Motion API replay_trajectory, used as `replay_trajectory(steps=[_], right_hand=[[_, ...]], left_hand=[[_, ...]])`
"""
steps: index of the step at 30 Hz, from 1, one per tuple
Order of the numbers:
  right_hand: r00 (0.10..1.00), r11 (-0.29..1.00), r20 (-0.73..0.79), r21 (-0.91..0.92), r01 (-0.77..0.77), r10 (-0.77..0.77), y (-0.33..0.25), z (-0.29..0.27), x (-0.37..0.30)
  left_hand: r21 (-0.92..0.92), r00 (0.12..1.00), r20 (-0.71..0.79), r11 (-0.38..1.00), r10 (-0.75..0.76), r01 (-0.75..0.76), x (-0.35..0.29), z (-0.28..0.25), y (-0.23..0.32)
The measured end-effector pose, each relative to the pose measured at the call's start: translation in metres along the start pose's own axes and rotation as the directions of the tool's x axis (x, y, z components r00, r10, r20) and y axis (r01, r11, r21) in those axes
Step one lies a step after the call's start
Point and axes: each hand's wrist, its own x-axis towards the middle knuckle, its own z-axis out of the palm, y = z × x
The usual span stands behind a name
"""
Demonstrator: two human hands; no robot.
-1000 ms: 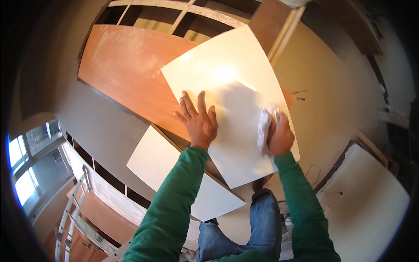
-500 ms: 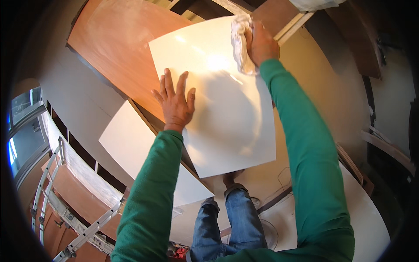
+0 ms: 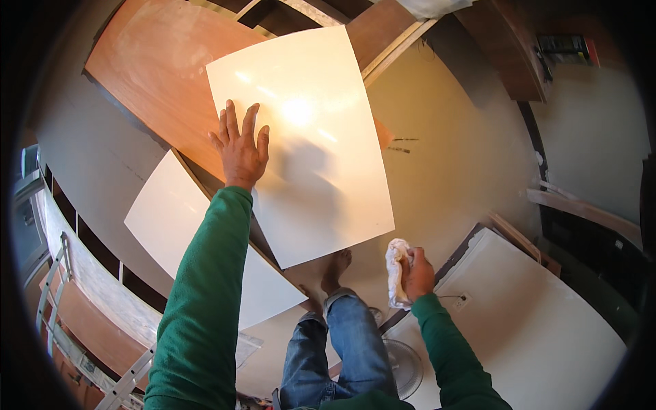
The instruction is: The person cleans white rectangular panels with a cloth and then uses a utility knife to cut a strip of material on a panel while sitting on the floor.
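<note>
Cream glossy panel (image 3: 307, 143) pinned flat by the left hand (image 3: 240, 147), white rag (image 3: 396, 272) balled in the right hand (image 3: 417, 273).

Left hand lies open, fingers spread, palm down on the panel's left edge; the right hand is closed around the rag, off the panel, just below its lower right corner. Panel rests on a brown wooden board (image 3: 150, 75), its long axis running away from the person and leaning slightly leftward at the far end. A second pale sheet (image 3: 171, 219) lies lower, beside the left sleeve. Bare foot (image 3: 335, 270) and jeans show below.
</note>
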Motion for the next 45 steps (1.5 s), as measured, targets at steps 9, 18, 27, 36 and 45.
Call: replay_trajectory(steps=[9,18,27,36,45], right_hand=[[0.938,0.934,-0.304,0.254,0.249,-0.167,-0.100,-0.006,0.077],[0.755,0.850,-0.393,-0.217,0.479,-0.526,-0.154,0.064,0.118],[0.946,0.859,0.316,-0.463,0.216,-0.067,0.112,-0.007,-0.009],[0.587,0.587,0.238,-0.081,0.806,-0.774,-0.045,0.026,0.082],[0.571,0.593,0.233,0.031,0.805,-0.787,-0.138,0.105,0.041]], left_hand=[[0.002,1.000,-0.001,1.000,-0.008,0.008,-0.003,0.002,-0.006],[-0.021,1.000,0.003,0.999,-0.031,0.031,0.000,-0.001,-0.007],[-0.050,0.998,0.037,0.998,-0.048,0.050,-0.008,0.010,-0.022],[0.059,0.870,0.489,0.993,0.059,-0.100,-0.008,-0.040,0.006],[0.113,0.917,0.393,0.993,-0.063,0.020,-0.017,-0.024,0.027]])
